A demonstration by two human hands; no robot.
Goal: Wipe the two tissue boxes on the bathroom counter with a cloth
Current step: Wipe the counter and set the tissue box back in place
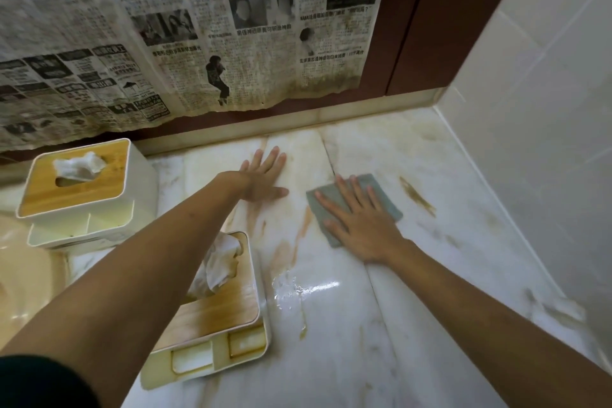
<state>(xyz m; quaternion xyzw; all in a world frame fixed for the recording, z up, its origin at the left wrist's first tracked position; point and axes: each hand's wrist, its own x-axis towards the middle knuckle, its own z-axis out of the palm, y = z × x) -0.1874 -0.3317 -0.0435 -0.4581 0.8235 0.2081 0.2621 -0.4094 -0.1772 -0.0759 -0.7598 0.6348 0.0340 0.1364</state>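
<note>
Pressing cloth (381, 190), right hand (359, 222); forearm (149, 262) overlaps near box (228, 315).

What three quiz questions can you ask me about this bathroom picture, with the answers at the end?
1. Which hand presses the cloth onto the counter? A) left B) right C) both
2. Fill the gap: the far tissue box and the near tissue box each have a wooden ____ on top.
3. True or false: the left hand lies flat on the bare counter.

Key
1. B, the right hand.
2. lid
3. True
</note>
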